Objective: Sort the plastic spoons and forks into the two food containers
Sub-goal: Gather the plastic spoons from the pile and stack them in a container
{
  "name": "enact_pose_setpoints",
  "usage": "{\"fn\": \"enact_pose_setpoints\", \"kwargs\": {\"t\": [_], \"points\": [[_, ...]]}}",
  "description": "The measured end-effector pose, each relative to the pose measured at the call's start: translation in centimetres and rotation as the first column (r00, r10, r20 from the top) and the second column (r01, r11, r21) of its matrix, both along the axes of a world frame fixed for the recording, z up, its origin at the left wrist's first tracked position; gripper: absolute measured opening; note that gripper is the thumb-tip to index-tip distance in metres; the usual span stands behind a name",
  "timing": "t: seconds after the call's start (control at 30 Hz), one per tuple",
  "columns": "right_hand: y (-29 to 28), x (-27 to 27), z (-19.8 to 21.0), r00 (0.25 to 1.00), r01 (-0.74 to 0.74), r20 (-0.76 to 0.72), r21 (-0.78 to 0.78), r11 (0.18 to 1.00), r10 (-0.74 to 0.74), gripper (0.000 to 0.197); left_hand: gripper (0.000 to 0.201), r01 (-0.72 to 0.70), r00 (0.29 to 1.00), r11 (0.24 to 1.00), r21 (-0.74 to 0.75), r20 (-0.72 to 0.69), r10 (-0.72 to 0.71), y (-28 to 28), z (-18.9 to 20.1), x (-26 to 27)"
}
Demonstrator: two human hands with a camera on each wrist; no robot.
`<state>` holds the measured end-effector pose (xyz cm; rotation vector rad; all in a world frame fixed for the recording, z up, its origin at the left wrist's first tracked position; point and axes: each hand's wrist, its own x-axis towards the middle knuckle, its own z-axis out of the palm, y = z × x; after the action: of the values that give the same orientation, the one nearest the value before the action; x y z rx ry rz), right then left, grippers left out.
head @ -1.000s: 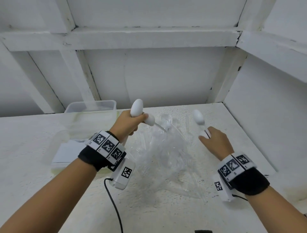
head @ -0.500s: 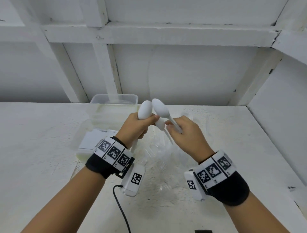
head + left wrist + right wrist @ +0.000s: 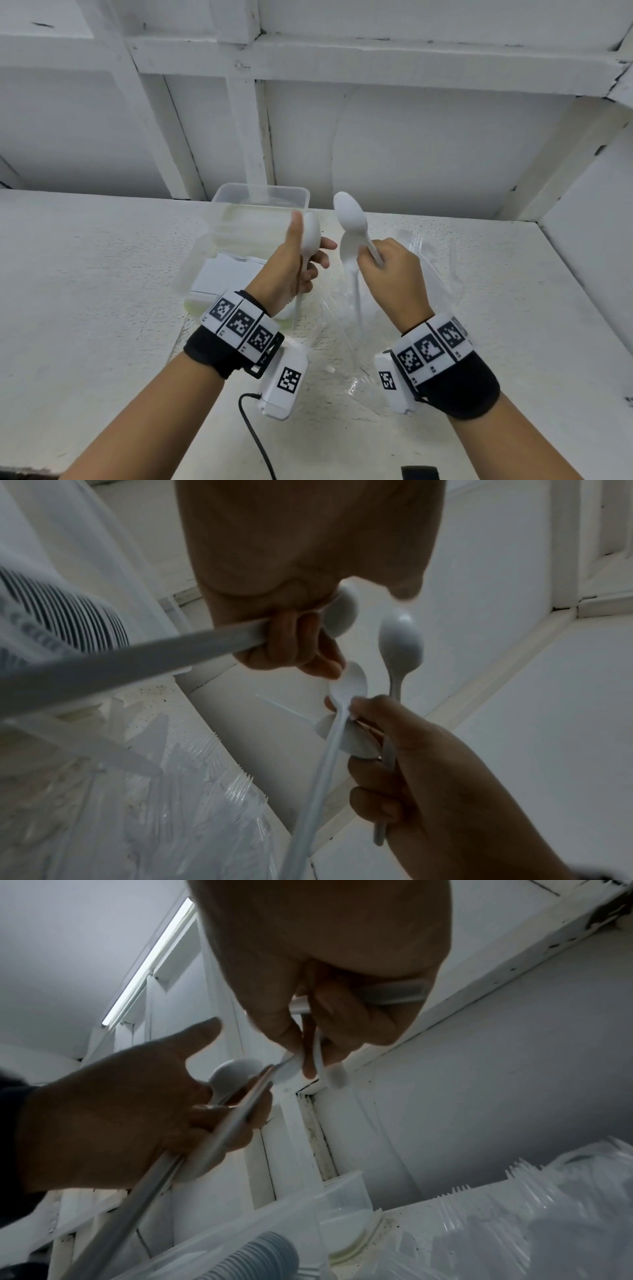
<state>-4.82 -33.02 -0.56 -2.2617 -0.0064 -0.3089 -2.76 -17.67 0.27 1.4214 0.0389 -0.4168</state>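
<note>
While your left hand (image 3: 291,270) grips one spoon (image 3: 310,236), your right hand (image 3: 394,277) clamps two spoons (image 3: 351,214) beside the container (image 3: 260,198).

Three white spoons (image 3: 350,217), perhaps two containers (image 3: 262,205), two hands (image 3: 291,270)

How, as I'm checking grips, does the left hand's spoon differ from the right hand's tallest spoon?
The left spoon stands nearly upright in the left hand; the tallest spoon leans left from the right hand. The tallest spoon's bowl rises higher in the head view. The left thumb stretches up beside the left spoon's bowl; the tallest spoon's bowl stands clear of fingers. Both are white, bowl up.
</note>
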Motion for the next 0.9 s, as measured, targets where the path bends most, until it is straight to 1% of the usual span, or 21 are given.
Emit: {"fn": "enact_pose_setpoints", "kwargs": {"t": [0.03,0.07,0.1,0.17,0.2,0.23,0.3,0.4,0.47,0.53,0.6,0.67,0.73,0.8,0.9], "points": [[0.0,0.0,0.0,1.000,0.021,0.003,0.030,0.999,-0.021,0.044,0.079,-0.006,0.999,0.999,-0.042,-0.034,0.005,0.1,0.0,0.1],[-0.1,0.0,0.0,0.999,0.036,0.008,0.056,0.998,-0.037,0.045,0.077,-0.018,0.999,0.998,-0.063,-0.052,0.015,0.3,-0.1,0.2],[0.0,-0.1,-0.1,0.999,0.049,0.008,0.079,0.996,-0.049,0.045,0.067,-0.032,0.998,0.998,-0.062,-0.054,0.028,0.4,-0.1,0.2],[0.1,-0.2,-0.1,0.998,0.061,0.008,0.121,0.991,-0.062,0.046,0.035,-0.063,0.998,0.998,-0.007,-0.010,0.063,0.3,-0.2,-0.2],[0.2,-0.3,-0.1,0.998,0.063,0.011,0.139,0.988,-0.065,0.047,0.024,-0.075,0.997,0.997,0.031,0.027,0.074,0.2,-0.3,-0.3],[0.3,-0.3,0.0,0.998,0.065,0.010,0.151,0.986,-0.067,0.047,0.019,-0.087,0.994,0.994,0.066,0.068,0.083,0.1,-0.5,-0.4],[0.5,-0.5,0.0,0.998,0.062,0.014,0.172,0.983,-0.065,0.047,0.017,-0.138,0.984,0.984,0.115,0.130,0.123,-0.3,-0.8,-0.4],[0.8,-0.7,0.1,0.999,0.040,0.017,0.205,0.978,-0.045,0.044,0.009,-0.213,0.967,0.972,0.094,0.163,0.196,-0.8,-0.9,-0.5],[1.0,-0.9,0.1,0.999,0.030,0.017,0.208,0.978,-0.034,0.043,0.010,-0.203,0.963,0.974,0.097,0.198,0.181,-1.3,-0.8,-0.7],[1.2,-0.9,0.0,0.999,0.041,0.005,0.195,0.980,-0.043,0.042,0.017,-0.170,0.962,0.980,0.107,0.232,0.142,-1.8,-0.7,-1.0],[1.4,-0.9,-0.2,0.997,0.068,0.012,0.155,0.986,-0.071,0.036,0.024,-0.127,0.969,0.989,0.074,0.224,0.108,-2.3,-0.6,-1.4],[1.5,-0.8,-0.5,0.995,0.091,0.022,0.119,0.989,-0.094,0.028,0.032,-0.074,0.982,0.997,0.032,0.179,0.067,-2.8,-0.4,-1.8],[1.6,-0.9,-0.6,0.995,0.093,0.024,0.124,0.988,-0.097,0.027,0.035,-0.031,0.989,0.999,0.018,0.146,0.028,-3.2,-0.4,-2.1],[1.6,-0.9,-0.5,0.995,0.094,0.012,0.140,0.986,-0.097,0.026,0.029,-0.017,0.991,1.000,0.017,0.136,0.014,-3.3,-0.5,-2.3],[1.3,-1.2,-0.4,0.996,0.085,0.005,0.137,0.987,-0.086,0.027,0.018,-0.066,0.990,0.997,0.030,0.125,0.062,-3.2,-0.8,-2.1]]}}
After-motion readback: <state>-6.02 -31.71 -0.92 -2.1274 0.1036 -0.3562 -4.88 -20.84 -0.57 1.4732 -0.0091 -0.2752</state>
